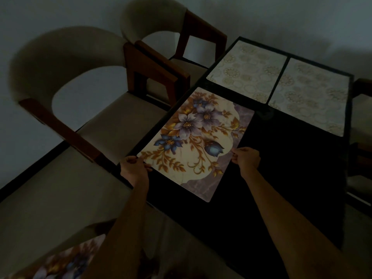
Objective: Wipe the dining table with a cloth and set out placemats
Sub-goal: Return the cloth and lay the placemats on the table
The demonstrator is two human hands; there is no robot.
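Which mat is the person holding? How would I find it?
Look at the dark table. At its far end lie two pale mats with faint gold circles. The flowered mat lies nearer, by the chairs, pinched by the left hand and right hand; it alone has big purple and blue flowers.

A floral placemat (198, 141) with blue and purple flowers and gold leaves lies flat on the dark table (291, 178), near its left edge. Beyond it, two pale placemats with a faint round pattern, one on the left (246, 71) and one on the right (310, 95), lie flat side by side at the far end. At the bottom left, what seems to be another floral placemat (66, 260) shows, blurred
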